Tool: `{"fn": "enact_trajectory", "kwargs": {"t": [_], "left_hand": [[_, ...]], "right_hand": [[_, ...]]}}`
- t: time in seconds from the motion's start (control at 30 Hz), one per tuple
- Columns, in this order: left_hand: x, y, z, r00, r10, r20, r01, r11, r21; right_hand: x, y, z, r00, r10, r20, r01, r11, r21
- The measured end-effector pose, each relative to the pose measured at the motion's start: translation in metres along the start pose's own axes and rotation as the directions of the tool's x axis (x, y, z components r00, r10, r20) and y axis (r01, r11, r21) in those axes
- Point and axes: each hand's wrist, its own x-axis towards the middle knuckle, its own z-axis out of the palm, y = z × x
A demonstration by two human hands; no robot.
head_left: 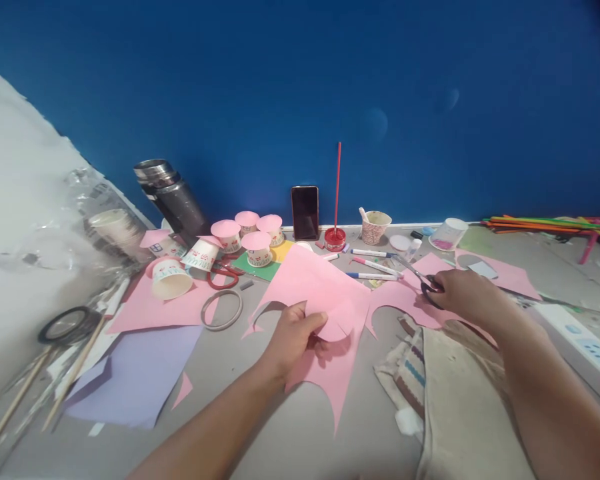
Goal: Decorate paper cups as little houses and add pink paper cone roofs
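Note:
My left hand (pixel 293 340) is closed, its thumb pressing on a rounded piece of pink paper (pixel 339 321). Behind that piece spreads a larger pink sheet (pixel 310 273) with curved cut-outs along its edges; whether the fingers also grip this sheet I cannot tell. Dark-handled scissors (pixel 427 283) are in my right hand (pixel 463 293), off to the right, their blades pointing away to the upper left above another cut pink sheet (pixel 397 300). Several paper cups with pink round tops (pixel 259 257) stand at the back left.
Markers (pixel 375 275), a red pot with a stick (pixel 335 238) and a phone (pixel 305 213) are at the back. A flask (pixel 173 200), tape rolls (pixel 221 310) and purple paper (pixel 135 380) are on the left. Beige cloth (pixel 460 400) and a power strip (pixel 580 340) are on the right.

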Motion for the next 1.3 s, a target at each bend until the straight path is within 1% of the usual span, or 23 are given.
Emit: {"fn": "enact_trajectory", "kwargs": {"t": [0.13, 0.27, 0.4, 0.53, 0.7, 0.83, 1.0, 1.1, 1.23, 1.3], "left_hand": [[0.002, -0.003, 0.0, 1.0, -0.014, -0.004, 0.014, 1.0, 0.005], [0.005, -0.003, -0.004, 1.0, 0.016, 0.007, -0.017, 0.999, 0.045], [0.006, -0.003, -0.004, 0.998, 0.066, -0.002, -0.066, 0.993, 0.1], [0.004, -0.002, -0.002, 0.993, 0.119, -0.018, -0.114, 0.98, 0.164], [0.003, 0.0, -0.002, 0.978, 0.191, -0.087, -0.169, 0.962, 0.215], [0.004, 0.003, -0.003, 0.97, 0.205, -0.127, -0.184, 0.969, 0.165], [0.001, 0.006, -0.002, 0.982, 0.135, -0.133, -0.128, 0.99, 0.058], [0.0, 0.007, -0.001, 0.986, 0.099, -0.137, -0.1, 0.995, -0.003], [0.0, 0.006, -0.001, 0.989, 0.08, -0.128, -0.089, 0.994, -0.069], [0.0, 0.006, -0.002, 0.989, 0.068, -0.129, -0.08, 0.993, -0.087]], "right_hand": [[0.003, 0.01, -0.002, 1.0, 0.018, 0.024, -0.018, 1.0, -0.001], [0.005, 0.013, -0.005, 0.999, 0.034, 0.028, -0.035, 0.999, 0.017], [0.008, 0.016, -0.009, 0.995, 0.083, 0.053, -0.084, 0.996, 0.009], [0.01, 0.019, -0.013, 0.988, 0.112, 0.108, -0.115, 0.993, 0.026], [0.01, 0.023, -0.011, 0.981, 0.14, 0.137, -0.146, 0.988, 0.042], [0.007, 0.027, -0.009, 0.983, 0.164, 0.084, -0.168, 0.985, 0.044], [0.004, 0.03, -0.007, 0.989, 0.136, 0.052, -0.139, 0.989, 0.054], [0.007, 0.031, -0.002, 0.992, 0.122, 0.038, -0.124, 0.991, 0.049], [0.017, 0.031, 0.006, 0.976, 0.216, -0.016, -0.216, 0.976, 0.032], [0.02, 0.031, 0.01, 0.975, 0.219, -0.026, -0.217, 0.975, 0.045]]}}
